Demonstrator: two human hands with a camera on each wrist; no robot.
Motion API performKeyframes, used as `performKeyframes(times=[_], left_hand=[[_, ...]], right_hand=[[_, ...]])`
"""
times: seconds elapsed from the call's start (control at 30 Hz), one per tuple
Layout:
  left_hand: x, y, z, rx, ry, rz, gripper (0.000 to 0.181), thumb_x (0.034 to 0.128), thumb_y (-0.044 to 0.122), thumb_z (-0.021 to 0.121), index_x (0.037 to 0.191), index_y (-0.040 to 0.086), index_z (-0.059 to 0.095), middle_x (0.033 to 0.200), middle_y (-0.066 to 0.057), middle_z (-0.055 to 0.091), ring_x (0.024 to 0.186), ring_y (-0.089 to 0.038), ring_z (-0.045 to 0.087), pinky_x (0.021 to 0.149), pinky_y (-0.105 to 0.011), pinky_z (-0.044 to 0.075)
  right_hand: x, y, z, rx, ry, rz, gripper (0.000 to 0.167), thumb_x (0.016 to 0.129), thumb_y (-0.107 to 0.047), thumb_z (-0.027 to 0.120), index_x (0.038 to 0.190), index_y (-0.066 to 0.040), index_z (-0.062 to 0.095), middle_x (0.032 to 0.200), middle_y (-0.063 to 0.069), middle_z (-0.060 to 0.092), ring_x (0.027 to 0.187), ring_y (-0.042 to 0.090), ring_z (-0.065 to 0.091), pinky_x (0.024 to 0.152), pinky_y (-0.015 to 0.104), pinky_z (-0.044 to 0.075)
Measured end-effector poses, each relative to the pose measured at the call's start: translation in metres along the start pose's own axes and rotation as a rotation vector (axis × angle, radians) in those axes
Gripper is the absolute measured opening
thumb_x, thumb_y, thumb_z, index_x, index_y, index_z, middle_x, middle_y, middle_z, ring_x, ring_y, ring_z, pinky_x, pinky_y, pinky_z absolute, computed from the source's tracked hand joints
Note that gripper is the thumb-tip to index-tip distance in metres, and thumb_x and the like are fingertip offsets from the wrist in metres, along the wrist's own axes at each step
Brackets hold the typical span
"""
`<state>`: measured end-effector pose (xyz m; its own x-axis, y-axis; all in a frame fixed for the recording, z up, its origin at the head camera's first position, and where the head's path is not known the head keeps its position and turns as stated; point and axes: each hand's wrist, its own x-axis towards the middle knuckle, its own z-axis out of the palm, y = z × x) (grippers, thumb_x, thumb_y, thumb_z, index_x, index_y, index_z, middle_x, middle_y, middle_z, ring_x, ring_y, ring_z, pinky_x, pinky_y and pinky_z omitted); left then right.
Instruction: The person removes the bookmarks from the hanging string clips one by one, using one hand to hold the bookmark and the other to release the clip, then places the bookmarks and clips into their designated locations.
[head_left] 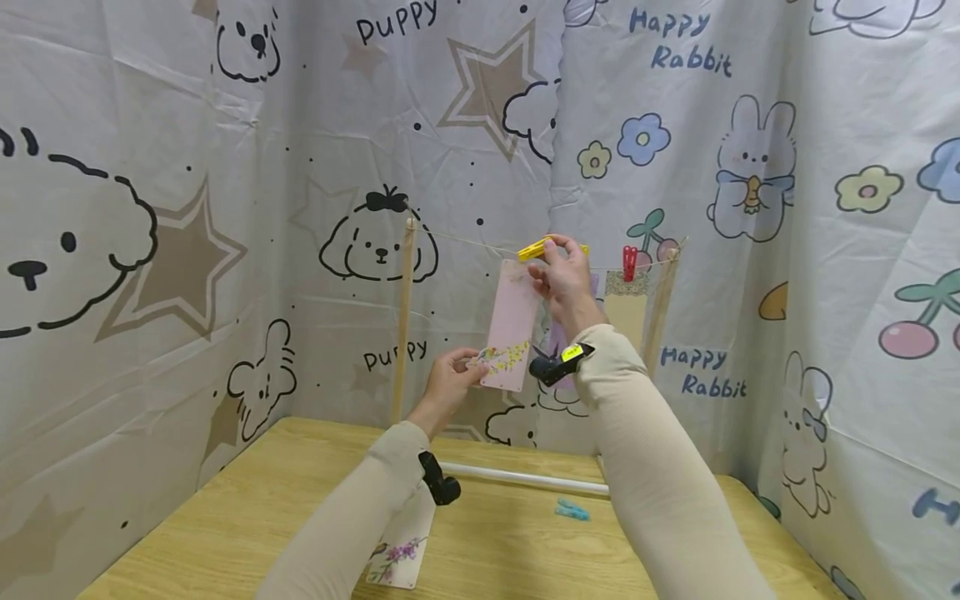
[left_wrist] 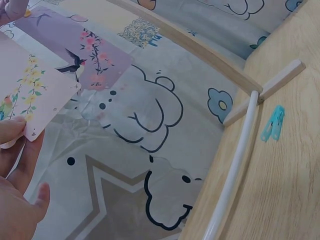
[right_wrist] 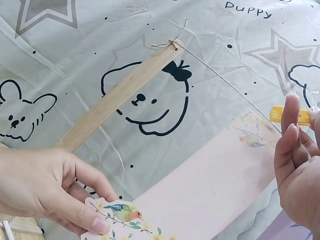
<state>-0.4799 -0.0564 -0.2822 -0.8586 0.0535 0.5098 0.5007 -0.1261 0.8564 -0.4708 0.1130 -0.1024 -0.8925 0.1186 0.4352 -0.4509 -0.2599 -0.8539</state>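
A pink bookmark-like card with yellow flowers and a bird hangs slanted below a thin string. My left hand pinches its lower left corner between thumb and fingers. Up at the string, my right hand grips a yellow clothespin near the card's top edge. Whether the clothespin bites the card cannot be made out. Behind the right hand hangs a purple card with a swallow and pink blossoms, partly hidden in the head view.
A red clothespin holds a cream card on the string's right side. Wooden posts carry the string, with a white bar low between them. On the table lie a blue clothespin and a white flowered card.
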Motion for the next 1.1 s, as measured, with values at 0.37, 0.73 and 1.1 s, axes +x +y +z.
performKeyframes(times=[0.37, 0.73, 1.1], left_hand=[[0.001, -0.001, -0.001, -0.012, 0.010, -0.010, 0.021, 0.0982, -0.002, 0.069, 0.118, -0.007, 0.068, 0.096, -0.015, 0.072, 0.081, -0.017, 0.068, 0.068, -0.024, 0.053], [0.000, -0.003, -0.003, -0.014, 0.021, -0.013, 0.021, 0.0976, -0.004, 0.068, 0.118, -0.008, 0.067, 0.096, -0.016, 0.072, 0.080, -0.017, 0.068, 0.066, -0.023, 0.053], [-0.003, 0.000, -0.005, -0.027, 0.015, -0.009, 0.020, 0.0981, -0.004, 0.067, 0.118, -0.009, 0.067, 0.094, -0.015, 0.072, 0.077, -0.015, 0.067, 0.064, -0.022, 0.052]], right_hand=[[-0.001, 0.001, -0.003, -0.004, -0.040, 0.001, 0.031, 0.111, -0.023, 0.049, 0.139, -0.014, 0.058, 0.119, 0.010, 0.065, 0.056, 0.005, 0.060, 0.051, 0.018, 0.045], [-0.004, 0.002, -0.010, 0.012, -0.140, 0.012, 0.028, 0.106, -0.034, 0.061, 0.129, -0.019, 0.059, 0.119, 0.006, 0.060, 0.065, 0.012, 0.063, 0.056, 0.022, 0.048], [-0.003, 0.002, -0.013, 0.015, -0.174, 0.025, 0.034, 0.105, -0.031, 0.065, 0.135, -0.019, 0.057, 0.117, 0.005, 0.061, 0.066, 0.011, 0.063, 0.053, 0.021, 0.046]])
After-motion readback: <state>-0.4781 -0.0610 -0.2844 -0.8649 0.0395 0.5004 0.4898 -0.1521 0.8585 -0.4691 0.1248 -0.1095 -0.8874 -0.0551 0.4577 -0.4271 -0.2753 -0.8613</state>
